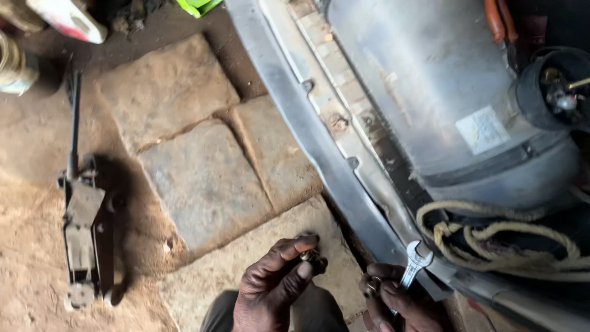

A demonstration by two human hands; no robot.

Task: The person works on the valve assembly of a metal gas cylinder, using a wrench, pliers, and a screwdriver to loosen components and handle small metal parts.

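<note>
My left hand is low in the middle of the view, its thumb and fingers pinched on a small dark bolt. My right hand is just to its right, closed around the handle of a silver open-ended spanner whose jaw points up toward the grey car body edge. Small dark fasteners also rest in the right hand. Both hands hover over the stone floor beside the car.
A large grey cylinder tank lies in the car's rear bay, with a coiled pale rope beside it. A floor jack sits on the dirt at left. Flat stone slabs pave the ground. Containers stand at top left.
</note>
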